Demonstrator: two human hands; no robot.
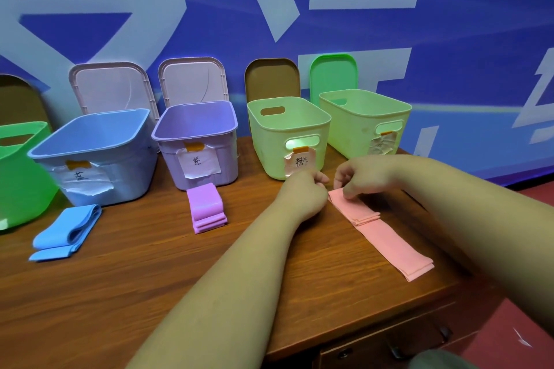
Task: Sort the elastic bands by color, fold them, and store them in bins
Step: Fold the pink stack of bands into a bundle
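A pink elastic band (386,237) lies on the wooden table (150,263), its far end folded back over itself. My right hand (365,177) pinches that folded far end. My left hand (302,195) is closed right beside it at the band's far left corner; whether it grips the band is hidden. A folded purple band (207,208) lies in front of the purple bin (198,141). A folded blue band (67,234) lies before the blue bin (96,156). Two pale green bins (287,135) (365,120) stand behind my hands.
A bright green bin (21,177) stands at the far left. Lids (114,87) lean against the blue wall behind the bins. The table's right edge (443,287) runs close to the pink band, with red floor beyond.
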